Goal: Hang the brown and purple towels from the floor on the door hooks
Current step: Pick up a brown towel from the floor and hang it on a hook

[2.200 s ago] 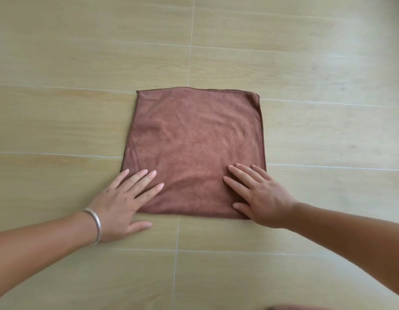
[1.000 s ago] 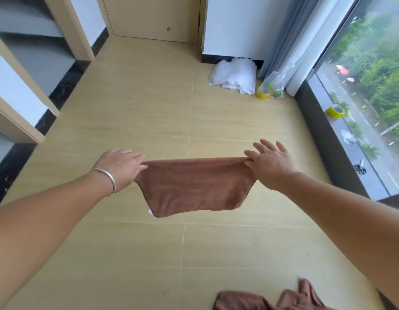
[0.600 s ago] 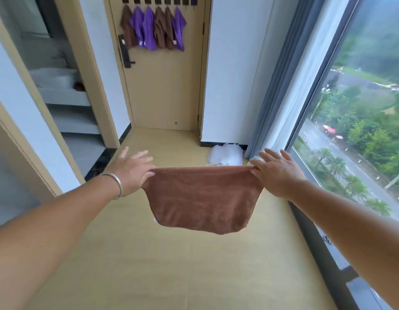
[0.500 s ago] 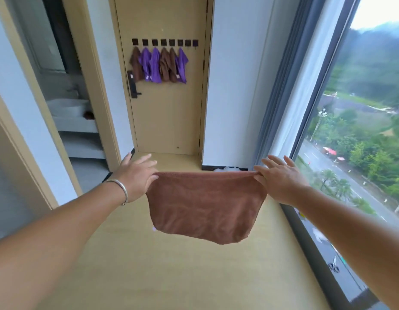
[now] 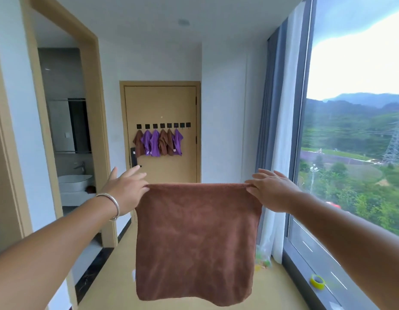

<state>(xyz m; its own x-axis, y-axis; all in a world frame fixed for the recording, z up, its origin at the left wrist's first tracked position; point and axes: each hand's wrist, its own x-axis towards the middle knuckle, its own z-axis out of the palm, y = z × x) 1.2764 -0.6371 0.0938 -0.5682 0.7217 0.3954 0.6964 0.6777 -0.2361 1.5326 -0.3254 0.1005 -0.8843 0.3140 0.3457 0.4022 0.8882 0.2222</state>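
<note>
one brown towel (image 5: 195, 240) hung flat in mid-air facing the door (image 5: 160, 104), top edge level, held out between two hands. the left hand (image 5: 125, 190) and right hand (image 5: 273, 191) each pinched an upper corner, other fingers spread. six towels (image 5: 158, 143) hung on the eight hooks (image 5: 163, 125): three brown, three purple.

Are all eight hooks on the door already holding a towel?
No, the two rightmost hooks on the door are bare; the hung towels cover only the six to their left.

Home hallway: door (image 5: 161, 133), bathroom sink (image 5: 74, 182)
</note>
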